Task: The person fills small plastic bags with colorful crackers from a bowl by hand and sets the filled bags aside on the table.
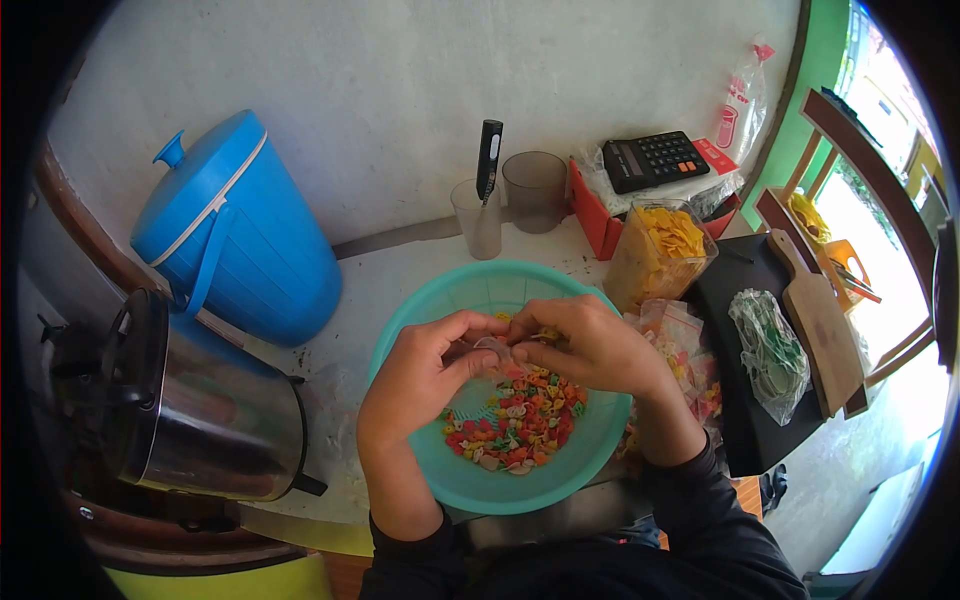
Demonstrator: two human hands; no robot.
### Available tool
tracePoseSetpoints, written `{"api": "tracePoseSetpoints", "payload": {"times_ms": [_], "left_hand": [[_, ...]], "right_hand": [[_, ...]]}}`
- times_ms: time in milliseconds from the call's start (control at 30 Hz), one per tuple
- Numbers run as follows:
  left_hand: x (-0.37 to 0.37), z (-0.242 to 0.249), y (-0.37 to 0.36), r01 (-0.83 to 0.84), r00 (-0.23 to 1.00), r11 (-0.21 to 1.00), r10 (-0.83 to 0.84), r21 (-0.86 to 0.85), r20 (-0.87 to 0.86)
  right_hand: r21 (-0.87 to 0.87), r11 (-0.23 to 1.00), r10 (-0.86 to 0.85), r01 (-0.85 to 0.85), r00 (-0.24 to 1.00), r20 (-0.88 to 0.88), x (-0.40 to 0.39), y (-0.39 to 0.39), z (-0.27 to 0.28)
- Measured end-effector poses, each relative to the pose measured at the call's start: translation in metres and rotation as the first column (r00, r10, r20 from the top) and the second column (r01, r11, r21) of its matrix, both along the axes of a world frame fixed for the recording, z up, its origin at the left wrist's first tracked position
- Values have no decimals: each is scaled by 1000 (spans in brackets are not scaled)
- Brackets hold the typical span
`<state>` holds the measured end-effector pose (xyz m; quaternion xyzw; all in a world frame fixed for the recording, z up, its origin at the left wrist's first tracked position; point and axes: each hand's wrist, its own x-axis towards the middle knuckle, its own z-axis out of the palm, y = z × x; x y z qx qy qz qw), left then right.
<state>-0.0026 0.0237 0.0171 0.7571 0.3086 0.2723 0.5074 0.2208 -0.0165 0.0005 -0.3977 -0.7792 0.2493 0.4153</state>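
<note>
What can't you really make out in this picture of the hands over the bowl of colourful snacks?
- The small pale piece between the left hand and right hand: mostly covered by fingers, head view.
- Far side of the teal bowl: hidden by both hands.
- Calculator keys: too small to read.
- Metal pot: left part lost in the dark lens edge.

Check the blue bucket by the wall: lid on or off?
On. The blue bucket has its lid seated across the top, knob showing at the upper left; no gap visible.

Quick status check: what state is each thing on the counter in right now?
teal bowl: upright, partly filled with coloured crackers
blue bucket: lid on
metal pot: lid on
clear jar: open, holds yellow chips
grey cup: upright
left hand: pinching a small clear bag
right hand: pinching the same bag
</note>
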Motion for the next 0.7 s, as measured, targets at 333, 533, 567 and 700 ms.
{"api": "tracePoseSetpoints", "payload": {"times_ms": [333, 533, 567, 700], "left_hand": [[-2, -1, 0, 79, 996, 993, -76, 91, -45], [-1, -7, 4, 56, 996, 975, -39, 216, -81], [-1, -7, 4, 46, 995, 975, -25, 217, -99], [0, -6, 1, 49, 988, 916, 13, 398, -151]], "right_hand": [[-86, 996, 30, -19, 991, 129, 4, -3, 4], [34, 998, -58, 51, 961, 270, 5, 2, -13], [51, 996, -80, 68, 955, 287, 5, 3, -14], [2, 994, -105, 108, 960, 261, 2, 3, -9]]}}
